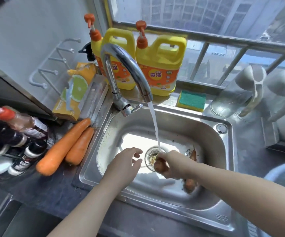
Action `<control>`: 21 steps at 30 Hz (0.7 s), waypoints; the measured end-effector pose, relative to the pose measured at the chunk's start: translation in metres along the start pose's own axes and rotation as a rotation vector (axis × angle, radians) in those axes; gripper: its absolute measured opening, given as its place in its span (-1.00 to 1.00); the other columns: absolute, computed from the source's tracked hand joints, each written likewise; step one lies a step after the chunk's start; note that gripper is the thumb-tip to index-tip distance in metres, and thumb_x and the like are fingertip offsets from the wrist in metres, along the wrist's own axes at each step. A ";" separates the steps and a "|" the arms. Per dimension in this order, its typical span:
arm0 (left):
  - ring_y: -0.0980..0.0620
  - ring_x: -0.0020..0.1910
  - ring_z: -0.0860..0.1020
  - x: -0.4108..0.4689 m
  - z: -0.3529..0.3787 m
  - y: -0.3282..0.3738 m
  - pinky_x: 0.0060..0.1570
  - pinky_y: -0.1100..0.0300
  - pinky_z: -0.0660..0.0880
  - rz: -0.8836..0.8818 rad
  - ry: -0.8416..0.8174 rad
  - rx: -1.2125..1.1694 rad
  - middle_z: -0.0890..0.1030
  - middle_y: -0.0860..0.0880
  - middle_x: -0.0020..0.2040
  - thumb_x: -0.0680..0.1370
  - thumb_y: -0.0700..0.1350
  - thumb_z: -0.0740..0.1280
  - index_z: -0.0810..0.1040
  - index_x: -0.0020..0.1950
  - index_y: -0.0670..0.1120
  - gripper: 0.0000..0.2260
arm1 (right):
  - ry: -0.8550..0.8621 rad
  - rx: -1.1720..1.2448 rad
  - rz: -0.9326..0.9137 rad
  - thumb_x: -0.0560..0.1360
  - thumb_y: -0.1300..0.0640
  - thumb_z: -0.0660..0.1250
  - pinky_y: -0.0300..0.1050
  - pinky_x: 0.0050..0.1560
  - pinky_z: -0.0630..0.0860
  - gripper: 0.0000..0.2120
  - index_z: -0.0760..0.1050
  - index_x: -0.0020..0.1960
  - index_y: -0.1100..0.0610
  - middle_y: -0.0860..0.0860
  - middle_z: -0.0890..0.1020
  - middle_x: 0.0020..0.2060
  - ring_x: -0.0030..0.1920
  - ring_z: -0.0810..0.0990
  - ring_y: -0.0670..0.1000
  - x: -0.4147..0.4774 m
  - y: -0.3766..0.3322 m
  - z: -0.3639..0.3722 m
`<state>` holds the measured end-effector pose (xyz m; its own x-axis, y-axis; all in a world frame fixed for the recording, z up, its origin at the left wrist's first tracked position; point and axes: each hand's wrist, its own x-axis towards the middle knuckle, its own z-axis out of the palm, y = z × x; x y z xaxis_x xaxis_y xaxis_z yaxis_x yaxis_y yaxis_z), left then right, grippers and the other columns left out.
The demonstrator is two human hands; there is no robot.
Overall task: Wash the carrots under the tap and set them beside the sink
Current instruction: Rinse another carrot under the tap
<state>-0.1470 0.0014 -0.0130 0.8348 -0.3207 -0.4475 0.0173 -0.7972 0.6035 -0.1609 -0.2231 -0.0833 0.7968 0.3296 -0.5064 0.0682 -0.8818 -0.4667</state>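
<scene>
Head view shows my right hand (171, 162) curled round a muddy carrot (161, 166) under the running tap (127, 63), left hand (123, 164) open at its nine o'clock, two clean carrots (64, 146) on the counter (49, 189) at nine o'clock of the sink (155, 209); wet, it may slip from my grip.

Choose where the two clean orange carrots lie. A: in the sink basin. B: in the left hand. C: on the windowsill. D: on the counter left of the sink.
D: the two clean carrots lie side by side on the dark counter just outside the sink's left rim; the left hand is empty, the right hand holds a muddy carrot.
</scene>
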 end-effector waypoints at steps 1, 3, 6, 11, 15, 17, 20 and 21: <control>0.22 0.06 0.53 0.000 -0.002 0.002 0.14 0.15 0.51 -0.016 -0.005 -0.047 0.54 0.20 0.17 0.65 -0.03 0.28 0.49 0.34 0.12 -0.74 | 0.100 0.172 0.034 0.33 0.09 0.48 -0.17 -0.04 0.50 -0.58 0.54 0.17 0.01 -0.08 0.65 0.01 -0.07 0.57 -0.06 -0.006 -0.009 -0.008; 0.24 0.06 0.53 0.001 -0.005 0.010 0.02 0.23 0.49 -0.054 -0.041 -0.164 0.54 0.18 0.19 0.63 -0.01 0.30 0.47 0.36 0.12 -0.71 | 0.261 0.507 0.079 0.30 0.11 0.54 -0.11 0.10 0.61 -0.54 0.57 0.18 -0.02 -0.13 0.68 0.00 -0.01 0.64 -0.15 -0.016 -0.025 -0.024; 0.20 0.13 0.55 0.002 -0.010 0.026 -0.07 0.31 0.46 -0.048 -0.118 -0.310 0.54 0.16 0.26 0.62 0.02 0.33 0.42 0.41 0.12 -0.64 | 0.422 0.775 0.069 0.34 0.23 0.56 -0.07 0.15 0.62 -0.57 0.60 0.17 0.02 -0.07 0.73 -0.03 0.01 0.69 -0.15 -0.026 -0.047 -0.047; -0.03 -0.03 0.68 0.008 -0.026 0.061 0.09 -0.05 0.57 0.037 -0.025 -0.293 0.72 -0.05 -0.04 0.63 0.02 0.29 0.46 0.24 0.11 -0.81 | 0.556 0.911 -0.010 0.39 0.20 0.54 -0.06 0.17 0.60 -0.64 0.63 0.16 -0.01 -0.07 0.74 -0.04 0.01 0.70 -0.10 -0.032 -0.077 -0.081; 0.04 0.05 0.61 0.012 -0.029 0.081 0.07 0.00 0.55 0.074 0.090 -0.249 0.66 0.09 0.03 0.63 -0.01 0.30 0.45 0.33 0.10 -0.74 | 0.724 0.840 0.057 0.39 -0.02 0.53 -0.04 0.10 0.61 -0.76 0.65 0.04 -0.06 -0.14 0.73 -0.12 -0.05 0.68 -0.14 -0.028 -0.088 -0.096; 0.05 0.05 0.59 0.011 -0.030 0.087 -0.02 0.08 0.51 0.081 0.104 -0.245 0.63 0.13 0.02 0.64 -0.04 0.30 0.44 0.36 0.10 -0.71 | 0.787 0.784 0.086 0.41 -0.08 0.52 -0.05 0.05 0.61 -0.82 0.66 -0.04 -0.04 -0.14 0.72 -0.17 -0.09 0.67 -0.14 -0.026 -0.093 -0.102; 0.03 0.13 0.58 0.013 -0.038 0.089 0.04 0.11 0.47 0.085 0.090 -0.234 0.63 0.11 0.08 0.63 -0.03 0.32 0.44 0.39 0.11 -0.68 | 0.675 0.862 0.077 0.43 -0.12 0.47 0.06 0.15 0.60 -0.77 0.67 0.03 -0.05 -0.08 0.73 -0.10 0.00 0.69 -0.07 -0.026 -0.088 -0.108; 0.03 0.14 0.58 0.013 -0.041 0.088 0.06 0.10 0.47 0.086 0.081 -0.232 0.63 0.11 0.08 0.63 -0.03 0.33 0.45 0.38 0.11 -0.69 | 0.611 0.936 0.052 0.42 -0.11 0.47 0.12 0.19 0.60 -0.77 0.67 0.05 -0.08 -0.04 0.73 -0.05 0.04 0.69 -0.02 -0.027 -0.086 -0.110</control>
<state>-0.1123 -0.0521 0.0620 0.8799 -0.3324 -0.3397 0.0626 -0.6274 0.7762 -0.1227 -0.1928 0.0503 0.9642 -0.1480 -0.2200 -0.2473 -0.2030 -0.9475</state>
